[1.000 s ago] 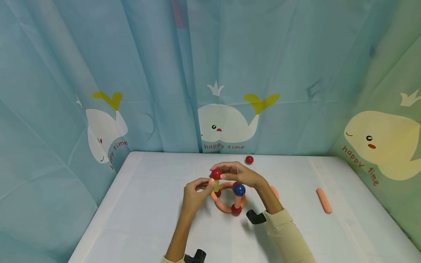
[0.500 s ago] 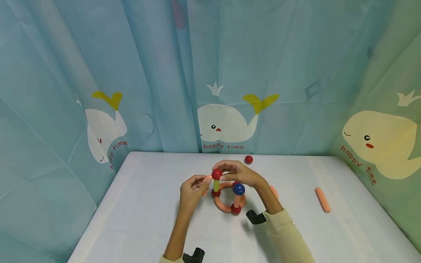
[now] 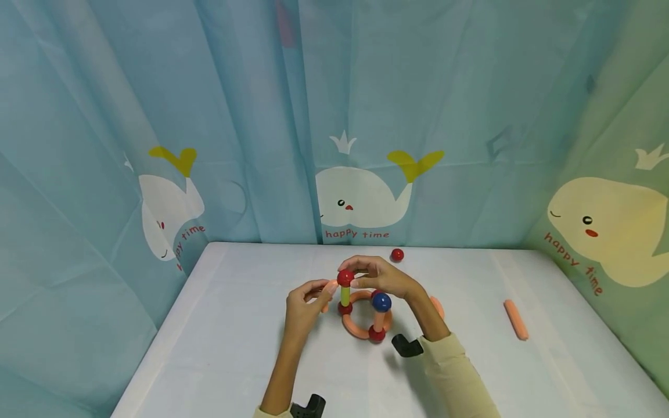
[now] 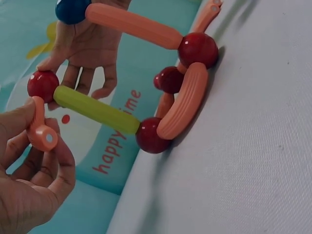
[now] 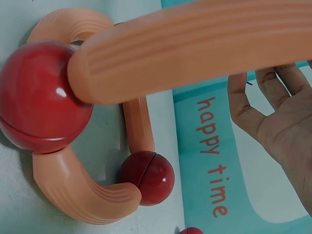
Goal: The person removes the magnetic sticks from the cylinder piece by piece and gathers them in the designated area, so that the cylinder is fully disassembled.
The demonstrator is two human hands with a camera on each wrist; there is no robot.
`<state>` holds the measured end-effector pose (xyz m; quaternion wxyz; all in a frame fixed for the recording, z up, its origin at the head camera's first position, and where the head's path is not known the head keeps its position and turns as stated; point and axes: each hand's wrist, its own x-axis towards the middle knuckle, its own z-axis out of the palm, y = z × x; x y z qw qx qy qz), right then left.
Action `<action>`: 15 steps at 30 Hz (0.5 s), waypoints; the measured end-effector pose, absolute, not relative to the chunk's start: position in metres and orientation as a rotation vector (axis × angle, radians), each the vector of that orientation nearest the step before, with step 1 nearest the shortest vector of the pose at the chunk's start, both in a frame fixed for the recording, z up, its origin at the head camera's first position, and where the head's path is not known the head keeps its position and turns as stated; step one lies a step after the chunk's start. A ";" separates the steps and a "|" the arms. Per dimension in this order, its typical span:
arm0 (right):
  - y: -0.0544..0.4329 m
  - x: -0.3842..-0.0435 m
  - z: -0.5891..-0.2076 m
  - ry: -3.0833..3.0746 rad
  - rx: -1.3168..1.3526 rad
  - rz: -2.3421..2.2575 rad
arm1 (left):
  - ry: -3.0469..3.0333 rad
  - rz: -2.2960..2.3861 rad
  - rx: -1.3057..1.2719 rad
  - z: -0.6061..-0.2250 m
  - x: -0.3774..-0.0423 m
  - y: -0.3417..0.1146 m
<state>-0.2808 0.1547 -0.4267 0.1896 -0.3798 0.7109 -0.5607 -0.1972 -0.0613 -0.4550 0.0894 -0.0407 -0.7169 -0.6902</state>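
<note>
My left hand point(image 3: 305, 306) pinches a curved orange piece point(image 4: 44, 136) beside the red ball point(image 3: 345, 278) that my right hand point(image 3: 381, 276) grips atop the green rod point(image 3: 345, 296), upright above the orange ring point(image 3: 354, 328) on the desk point(image 3: 225, 348).

From here, I get soft, even light in the head view, with faint shadows on the table point(image 3: 225, 348). My wrist views look dimmer; a small white glint marks the nearest red ball point(image 5: 39, 97).

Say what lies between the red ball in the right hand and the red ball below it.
A yellow-green stick joins the upper red ball to the lower red ball: left wrist view.
</note>
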 end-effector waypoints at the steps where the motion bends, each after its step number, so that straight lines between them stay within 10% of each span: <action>1: 0.155 -0.281 -0.427 2.006 -1.065 -1.574 | -2.139 -2.047 -0.122 -0.455 -0.197 -0.062; 15: 0.155 -0.281 -0.429 2.007 -1.053 -1.587 | -2.167 -1.970 0.078 -0.461 -0.201 -0.078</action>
